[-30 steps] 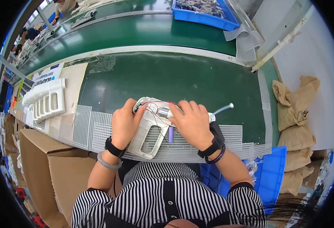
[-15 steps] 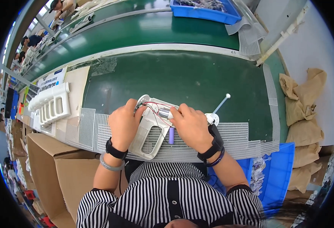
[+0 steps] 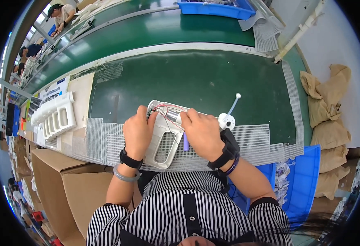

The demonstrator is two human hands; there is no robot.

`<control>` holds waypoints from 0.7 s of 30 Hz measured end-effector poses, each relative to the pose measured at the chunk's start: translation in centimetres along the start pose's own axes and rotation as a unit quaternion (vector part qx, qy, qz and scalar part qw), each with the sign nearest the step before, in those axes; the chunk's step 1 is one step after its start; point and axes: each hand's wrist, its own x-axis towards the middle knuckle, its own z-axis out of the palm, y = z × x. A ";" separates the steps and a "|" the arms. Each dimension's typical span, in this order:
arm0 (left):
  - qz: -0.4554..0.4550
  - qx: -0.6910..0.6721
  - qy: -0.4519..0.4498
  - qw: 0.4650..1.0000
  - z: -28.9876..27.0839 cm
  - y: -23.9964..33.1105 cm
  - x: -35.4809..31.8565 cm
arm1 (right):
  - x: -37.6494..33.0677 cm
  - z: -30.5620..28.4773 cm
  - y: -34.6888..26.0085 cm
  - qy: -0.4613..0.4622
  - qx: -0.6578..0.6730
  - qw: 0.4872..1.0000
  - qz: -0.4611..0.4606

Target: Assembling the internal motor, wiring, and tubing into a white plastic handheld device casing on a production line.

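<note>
A white plastic handheld housing half with a loop handle lies open in front of me on the mesh matting. Inside sit a silver cylindrical motor and loose red and black wires. My left hand pinches the housing's left end, by the wires. My right hand is closed over the motor's right end, hiding the middle of the housing. Beyond it show a round white end piece and a pale blue rod with a white tip. A purple battery cell is partly under my right hand.
Several white handled housings stand in a row on cardboard at left. An open cardboard box is at the lower left, a blue bin at the lower right. A blue tray lies across the bench. Brown sacks line the right.
The housing's left end has shifted slightly right, and the rod has swung a little to the left. My right hand covers more of the purple cell. Both hands keep their hold.
</note>
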 end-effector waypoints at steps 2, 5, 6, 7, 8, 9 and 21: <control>-0.007 0.004 -0.013 1.000 0.0 -0.3 -0.1 | 0.1 0.2 0.2 0.003 -0.019 1.000 0.017; -0.008 0.018 -0.029 0.999 -0.2 0.1 -0.2 | 0.1 0.2 0.1 -0.024 -0.031 0.999 0.033; -0.009 0.016 -0.028 0.999 -0.3 0.1 -0.2 | 0.1 0.1 0.2 -0.025 -0.032 0.999 0.032; 0.003 0.015 -0.020 1.000 -0.4 0.2 -0.2 | 0.0 0.0 0.3 0.000 -0.021 1.000 0.018; 0.015 0.014 -0.012 1.000 -0.4 0.3 -0.3 | -0.1 -0.1 0.4 0.024 -0.011 1.000 0.005; 0.014 0.013 -0.012 1.000 -0.2 0.4 -0.3 | -0.2 -0.1 0.4 0.023 -0.011 1.000 0.004; 0.019 0.020 0.030 0.999 0.8 -0.4 -0.4 | -4.3 -9.9 -0.8 0.097 0.861 0.445 -0.225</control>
